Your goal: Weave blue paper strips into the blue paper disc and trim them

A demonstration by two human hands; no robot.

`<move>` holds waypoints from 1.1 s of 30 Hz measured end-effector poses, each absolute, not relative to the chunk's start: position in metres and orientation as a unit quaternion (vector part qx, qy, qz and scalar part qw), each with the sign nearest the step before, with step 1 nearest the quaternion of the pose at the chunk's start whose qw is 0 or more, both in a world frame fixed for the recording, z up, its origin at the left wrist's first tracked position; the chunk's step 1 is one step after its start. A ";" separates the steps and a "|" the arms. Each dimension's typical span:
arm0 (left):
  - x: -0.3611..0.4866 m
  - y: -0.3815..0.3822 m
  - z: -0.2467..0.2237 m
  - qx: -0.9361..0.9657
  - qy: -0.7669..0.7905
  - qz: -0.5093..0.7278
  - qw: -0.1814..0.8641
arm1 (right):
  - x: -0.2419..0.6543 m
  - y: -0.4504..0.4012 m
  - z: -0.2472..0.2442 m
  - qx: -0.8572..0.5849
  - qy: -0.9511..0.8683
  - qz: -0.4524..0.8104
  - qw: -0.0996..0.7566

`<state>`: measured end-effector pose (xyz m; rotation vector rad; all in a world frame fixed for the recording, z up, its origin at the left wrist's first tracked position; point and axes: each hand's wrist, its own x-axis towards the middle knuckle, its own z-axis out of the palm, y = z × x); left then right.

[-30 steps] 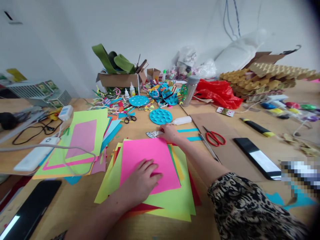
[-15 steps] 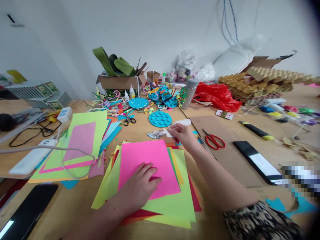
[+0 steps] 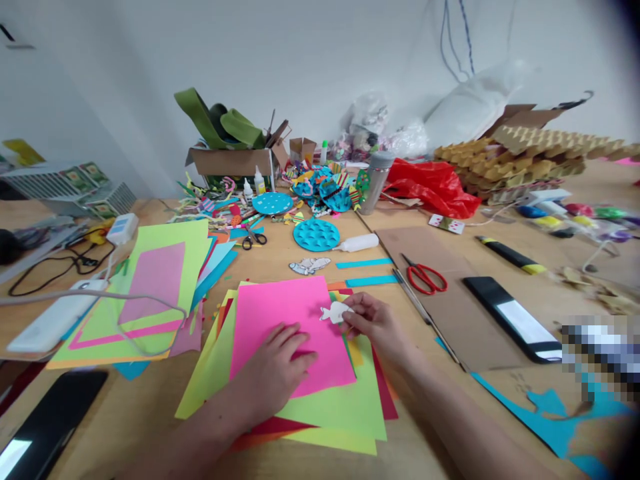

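Note:
My left hand [image 3: 280,363] lies flat with fingers spread on a pink sheet of paper [image 3: 280,303], which tops a stack of coloured sheets [image 3: 350,417]. Between the fingertips of my right hand [image 3: 377,327] is a white fish-shaped paper cutout [image 3: 334,312], held over the pink sheet's right edge. Just behind the stack lie grey fish cutouts [image 3: 310,266] and two blue paper strips [image 3: 371,281]. Beyond them are a white squeeze bottle [image 3: 360,243] on its side and a round blue paper piece [image 3: 316,235] with scalloped cuts.
Red-handled scissors [image 3: 426,277] and a phone [image 3: 510,320] rest on cardboard at right. Small black scissors [image 3: 254,238] lie left of centre. More coloured sheets [image 3: 170,233] and a white power bank [image 3: 57,317] are at left. A steel bottle [image 3: 376,183] stands behind.
My right hand has come nearer from beside the squeeze bottle, bringing the white fish cutout over the pink sheet. The grey fish cutouts and blue strips are now uncovered. My left hand stays on the paper.

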<state>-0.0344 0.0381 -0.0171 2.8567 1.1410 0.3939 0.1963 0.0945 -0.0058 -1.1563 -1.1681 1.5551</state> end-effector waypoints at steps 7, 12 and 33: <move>-0.034 0.039 -0.010 0.921 0.368 0.122 0.039 | 0.199 0.094 -0.004 -0.463 -0.456 0.585 0.485; -0.036 0.038 -0.004 0.921 0.370 0.103 0.069 | 0.199 0.093 -0.005 -0.429 -0.472 0.584 0.502; -0.037 0.037 -0.004 0.929 0.343 0.125 0.066 | 0.212 0.086 0.005 -0.337 -0.881 0.291 0.158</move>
